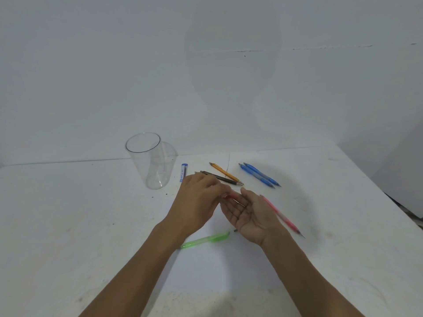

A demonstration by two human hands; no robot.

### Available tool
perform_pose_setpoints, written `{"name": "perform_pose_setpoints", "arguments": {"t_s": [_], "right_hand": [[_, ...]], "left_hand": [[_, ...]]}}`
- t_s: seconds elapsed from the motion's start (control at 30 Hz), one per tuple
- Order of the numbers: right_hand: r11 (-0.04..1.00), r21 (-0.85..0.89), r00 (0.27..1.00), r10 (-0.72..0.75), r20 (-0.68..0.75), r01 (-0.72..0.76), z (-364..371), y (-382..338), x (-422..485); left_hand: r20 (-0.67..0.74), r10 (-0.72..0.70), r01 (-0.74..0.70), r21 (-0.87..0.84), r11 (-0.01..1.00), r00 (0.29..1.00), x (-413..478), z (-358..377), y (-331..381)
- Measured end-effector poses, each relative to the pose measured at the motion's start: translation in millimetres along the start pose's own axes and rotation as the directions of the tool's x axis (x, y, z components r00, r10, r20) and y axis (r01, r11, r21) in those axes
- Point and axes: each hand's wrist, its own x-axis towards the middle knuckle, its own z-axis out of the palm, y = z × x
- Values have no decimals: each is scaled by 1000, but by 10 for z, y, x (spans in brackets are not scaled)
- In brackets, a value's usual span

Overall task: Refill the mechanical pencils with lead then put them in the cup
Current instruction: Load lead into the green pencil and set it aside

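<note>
judging by the clear plastic cup (pixel 146 170), which stands empty at the left of the white desk (pixel 68 213), no pencil is finished yet. six lie loose: a dark brown pencil (pixel 219 177) close to an orange pencil (pixel 225 172), two blue pencils (pixel 258 175) side by side, a translucent pink pencil (pixel 281 213) just beside the right hand (pixel 249 216), and a translucent green pencil (pixel 206 240) nearer the person. the left hand (pixel 196 202) pinches a small reddish piece (pixel 230 196), too blurred to name, over the right hand's spread, upturned palm. the small blue lead case (pixel 183 172) lies near the cup. nearly everything seems left.
</note>
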Motion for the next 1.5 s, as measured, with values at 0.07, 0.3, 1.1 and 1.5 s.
{"name": "perform_pose_setpoints", "arguments": {"t_s": [0.07, 0.3, 1.1, 1.5], "right_hand": [[1000, -8, 1000, -1, 8, 1, -18, 2, 0], [999, -32, 1000, -5, 29, 6, -29, 7, -33], [995, -96, 999, -25, 39, 28, -40, -46, -84], [996, -86, 999, 18, 50, -14, 8, -44, -85]], "left_hand": [[-30, 47, -44, 85, 995, 998, 1, 9, 14], [-58, 55, -49, 106, 993, 997, 4, 17, 48], [-37, -147, 134, -233, 963, 988, -31, 70, 104], [-121, -63, 55, -69, 996, 991, -19, 76, 74]]}}
